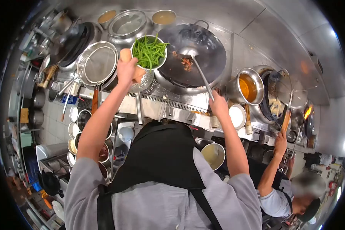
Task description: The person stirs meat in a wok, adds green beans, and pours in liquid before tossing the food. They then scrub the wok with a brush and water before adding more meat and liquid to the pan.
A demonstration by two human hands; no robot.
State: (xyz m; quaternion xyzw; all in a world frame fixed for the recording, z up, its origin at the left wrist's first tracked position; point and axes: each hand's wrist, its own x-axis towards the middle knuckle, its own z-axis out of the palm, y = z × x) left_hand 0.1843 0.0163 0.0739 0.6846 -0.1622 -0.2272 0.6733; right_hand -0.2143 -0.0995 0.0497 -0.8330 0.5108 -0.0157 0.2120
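Observation:
My left hand (128,69) is closed at the side of a round, pale-rimmed container (165,57), tilted beside the wok. Long, thin green vegetable pieces (148,52), which look like green beans or pepper strips, fill it. My right hand (219,105) grips the long metal handle of a ladle (200,71). The ladle's bowl rests inside the large dark wok (212,53), near its middle. Reddish-brown chopped bits (187,63) lie on the wok's surface close to the ladle. Just below the container is a perforated metal skimmer (143,82).
A mesh strainer (99,65) sits left of the wok. On the right is a metal pot of amber liquid (248,87). A co-worker's hand (280,143) holds a wooden-handled tool near another wok, with a flame (308,112) beyond. Several pots stand behind.

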